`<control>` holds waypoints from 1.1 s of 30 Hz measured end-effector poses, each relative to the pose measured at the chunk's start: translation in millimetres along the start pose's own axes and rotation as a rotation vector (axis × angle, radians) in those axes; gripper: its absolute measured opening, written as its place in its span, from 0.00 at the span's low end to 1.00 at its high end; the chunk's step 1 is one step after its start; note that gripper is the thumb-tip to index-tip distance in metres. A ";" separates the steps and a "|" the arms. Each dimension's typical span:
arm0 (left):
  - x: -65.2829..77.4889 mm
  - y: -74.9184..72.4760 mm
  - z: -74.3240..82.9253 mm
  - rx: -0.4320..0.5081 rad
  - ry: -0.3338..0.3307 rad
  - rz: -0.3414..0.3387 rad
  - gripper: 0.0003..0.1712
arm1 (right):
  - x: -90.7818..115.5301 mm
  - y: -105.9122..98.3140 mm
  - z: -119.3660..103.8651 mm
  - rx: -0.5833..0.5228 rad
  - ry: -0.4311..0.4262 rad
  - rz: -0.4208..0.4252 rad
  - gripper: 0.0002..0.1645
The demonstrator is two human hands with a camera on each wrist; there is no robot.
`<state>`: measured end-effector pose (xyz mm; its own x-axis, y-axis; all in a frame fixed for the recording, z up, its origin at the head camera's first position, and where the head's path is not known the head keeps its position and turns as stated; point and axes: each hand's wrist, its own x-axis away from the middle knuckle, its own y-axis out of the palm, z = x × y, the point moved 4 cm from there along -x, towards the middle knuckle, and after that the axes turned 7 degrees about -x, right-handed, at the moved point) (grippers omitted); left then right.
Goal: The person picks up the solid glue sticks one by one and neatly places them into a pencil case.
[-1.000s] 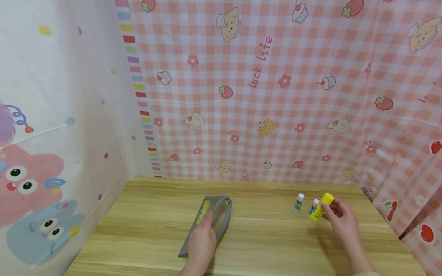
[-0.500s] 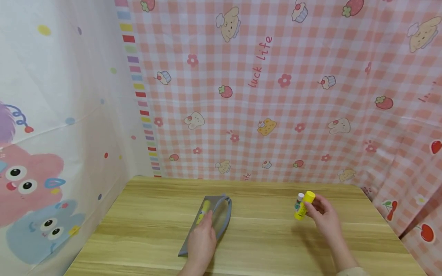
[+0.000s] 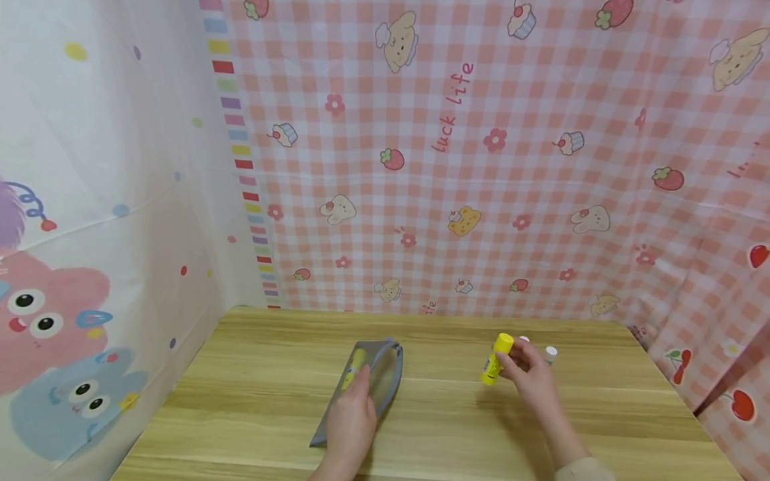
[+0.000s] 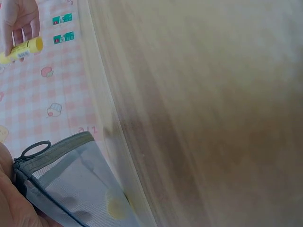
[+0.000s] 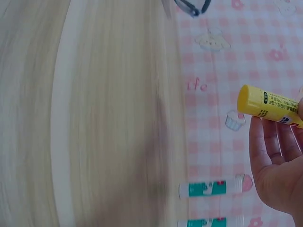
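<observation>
My left hand (image 3: 351,421) holds a grey mesh zipper pouch (image 3: 385,384) on the table, its mouth spread apart. Through the mesh, a yellow glue stick (image 3: 353,369) shows inside. Dark finger shapes are seen behind the mesh pouch (image 4: 80,175) in the left wrist view. Above the table to the right, my right hand (image 3: 532,381) pinches another yellow glue stick (image 3: 496,359) between thumb and fingers, tilted. Behind that hand stand two smaller white-and-green glue sticks, mostly hidden in the head view; the right wrist view shows one glue stick (image 5: 210,188) and the other (image 5: 210,222) clearly.
The wooden table (image 3: 240,394) meets a pink checked cloth (image 3: 373,254) hung along its back edge. A white cartoon-print cloth (image 3: 150,267) hangs on the left side. Bare wood lies between the pouch and my right hand.
My right hand has moved left with the yellow glue stick, past the two white-and-green glue sticks and toward the pouch. My left hand and the pouch have stayed in place.
</observation>
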<state>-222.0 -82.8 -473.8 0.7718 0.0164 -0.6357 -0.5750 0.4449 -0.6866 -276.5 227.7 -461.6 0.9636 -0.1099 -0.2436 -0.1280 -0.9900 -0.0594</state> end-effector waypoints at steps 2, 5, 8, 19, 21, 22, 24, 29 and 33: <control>-0.2 0.0 -0.1 0.001 -0.001 0.000 0.25 | -0.4 7.8 1.0 -0.018 0.026 -0.010 0.21; -0.3 0.2 -0.2 0.001 -0.004 -0.004 0.25 | -0.5 18.3 3.2 -0.023 0.064 -0.025 0.22; -0.3 0.3 -0.2 -0.001 -0.005 -0.004 0.26 | -0.5 28.5 5.8 -0.030 0.085 -0.030 0.22; 0.1 1.2 -1.4 0.004 -0.006 -0.010 0.27 | 2.5 63.9 12.7 -0.074 0.170 -0.061 0.21; 0.2 1.7 -1.6 0.005 -0.006 -0.007 0.26 | 3.2 70.0 14.2 -0.094 0.176 -0.068 0.21; 0.2 1.6 -1.6 0.005 -0.004 -0.004 0.26 | 3.7 73.2 14.5 -0.100 0.179 -0.070 0.20; 0.3 1.7 -1.6 0.005 -0.002 0.002 0.26 | 4.6 79.2 15.2 -0.109 0.181 -0.079 0.20; 0.4 2.0 -1.5 -0.001 0.000 0.004 0.26 | 7.6 93.8 17.1 -0.127 0.184 -0.108 0.20; 0.3 2.5 -1.1 -0.002 -0.008 -0.009 0.26 | 9.9 103.9 18.2 -0.144 0.190 -0.123 0.19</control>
<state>-223.5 -82.6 -476.1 0.7792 0.0200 -0.6265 -0.5686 0.4432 -0.6930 -284.5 125.3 -487.8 0.9983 0.0106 -0.0565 0.0142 -0.9979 0.0639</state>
